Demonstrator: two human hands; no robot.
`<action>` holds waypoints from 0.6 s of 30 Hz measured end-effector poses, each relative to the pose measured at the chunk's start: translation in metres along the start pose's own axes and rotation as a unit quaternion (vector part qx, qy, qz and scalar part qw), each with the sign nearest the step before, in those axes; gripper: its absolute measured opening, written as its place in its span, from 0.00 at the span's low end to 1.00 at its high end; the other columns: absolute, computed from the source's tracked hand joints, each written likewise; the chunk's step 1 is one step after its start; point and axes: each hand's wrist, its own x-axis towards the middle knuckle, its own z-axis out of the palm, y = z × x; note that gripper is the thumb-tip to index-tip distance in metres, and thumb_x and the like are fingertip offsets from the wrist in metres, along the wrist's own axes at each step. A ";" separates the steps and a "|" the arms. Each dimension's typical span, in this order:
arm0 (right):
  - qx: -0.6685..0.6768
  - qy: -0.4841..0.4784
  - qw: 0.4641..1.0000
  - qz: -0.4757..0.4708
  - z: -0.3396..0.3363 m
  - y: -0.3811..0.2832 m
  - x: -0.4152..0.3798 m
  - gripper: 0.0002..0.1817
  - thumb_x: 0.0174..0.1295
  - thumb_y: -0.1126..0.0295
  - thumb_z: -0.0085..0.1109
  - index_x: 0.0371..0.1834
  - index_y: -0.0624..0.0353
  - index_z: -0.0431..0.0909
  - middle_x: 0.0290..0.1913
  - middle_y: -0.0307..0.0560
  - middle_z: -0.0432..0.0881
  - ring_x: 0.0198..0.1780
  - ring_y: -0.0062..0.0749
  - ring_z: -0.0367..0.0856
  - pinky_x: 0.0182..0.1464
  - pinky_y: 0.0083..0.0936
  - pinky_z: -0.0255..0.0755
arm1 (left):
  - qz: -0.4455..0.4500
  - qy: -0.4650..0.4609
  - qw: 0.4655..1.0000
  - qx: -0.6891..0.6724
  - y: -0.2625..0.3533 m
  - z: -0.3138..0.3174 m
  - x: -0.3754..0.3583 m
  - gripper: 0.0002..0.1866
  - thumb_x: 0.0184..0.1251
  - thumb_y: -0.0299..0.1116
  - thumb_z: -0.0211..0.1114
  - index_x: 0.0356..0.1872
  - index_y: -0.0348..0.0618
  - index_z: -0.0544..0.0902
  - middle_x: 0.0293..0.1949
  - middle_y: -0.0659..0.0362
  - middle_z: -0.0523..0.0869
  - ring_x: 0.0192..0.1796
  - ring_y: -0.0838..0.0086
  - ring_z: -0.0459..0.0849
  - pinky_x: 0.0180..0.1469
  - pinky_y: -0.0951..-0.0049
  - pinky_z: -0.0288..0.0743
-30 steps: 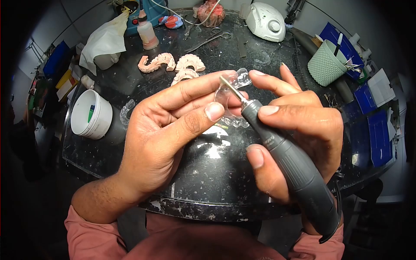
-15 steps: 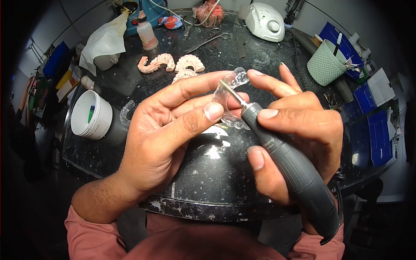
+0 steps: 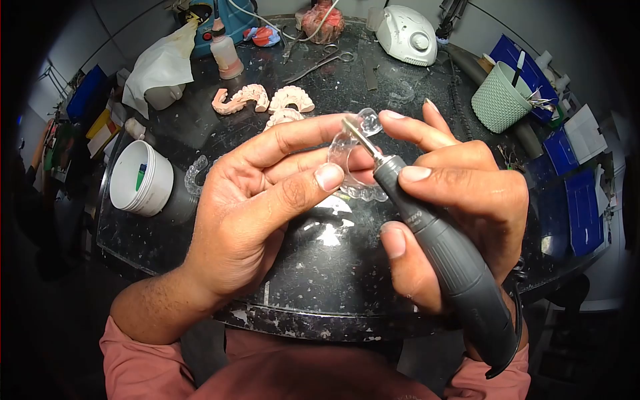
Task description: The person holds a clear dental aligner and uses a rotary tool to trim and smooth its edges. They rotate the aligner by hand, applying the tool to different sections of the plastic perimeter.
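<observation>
Between the thumb and fingers of my left hand (image 3: 257,200) is a clear dental aligner (image 3: 339,155), its moulded tooth edge facing down and right. My right hand (image 3: 460,193) wraps round a black rotary handpiece (image 3: 443,250), thumb below and index finger along its top. From its nose a slim metal bur (image 3: 361,138) points up and left, its tip overlapping the aligner's upper part. The right fingertips are close beside the aligner's upper end. Behind my left hand lie pinkish dental models (image 3: 291,100), and another clear aligner (image 3: 196,175) rests to the left.
A white tub (image 3: 141,179) with a green item inside stands left. Farther back are a bottle (image 3: 227,53), scissors-like forceps (image 3: 320,62) and a white control box (image 3: 407,37). A pale green basket (image 3: 501,99) of tools is at right. The black table (image 3: 320,280) shows worn spots.
The handpiece has tilted slightly, its rear end shifting left and its bur changing angle against the aligner. The aligner has turned a little in my left hand, its upper end lower.
</observation>
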 end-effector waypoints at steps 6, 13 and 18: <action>0.014 -0.002 1.000 -0.001 0.000 0.000 0.001 0.21 0.52 0.72 0.64 0.47 0.60 0.66 0.40 0.52 0.75 0.55 0.61 0.77 0.68 0.62 0.53 | -0.019 -0.001 1.000 -0.012 0.003 0.002 -0.001 0.24 0.64 0.23 0.59 0.61 0.31 0.68 0.57 0.46 0.78 0.60 0.64 0.78 0.65 0.64 0.69; 0.009 -0.021 1.000 0.011 -0.005 -0.004 0.004 0.21 0.52 0.73 0.64 0.48 0.60 0.66 0.40 0.52 0.74 0.55 0.62 0.77 0.67 0.61 0.55 | -0.012 0.013 1.000 -0.023 0.001 0.002 -0.002 0.24 0.63 0.22 0.58 0.61 0.31 0.68 0.56 0.45 0.79 0.61 0.64 0.77 0.66 0.63 0.68; 0.022 -0.022 0.999 0.009 -0.001 -0.003 0.001 0.21 0.52 0.74 0.64 0.48 0.61 0.66 0.40 0.53 0.75 0.55 0.60 0.77 0.67 0.61 0.54 | 0.001 0.006 1.000 -0.014 -0.002 0.000 -0.001 0.21 0.68 0.27 0.57 0.60 0.31 0.70 0.52 0.47 0.81 0.56 0.65 0.80 0.64 0.64 0.69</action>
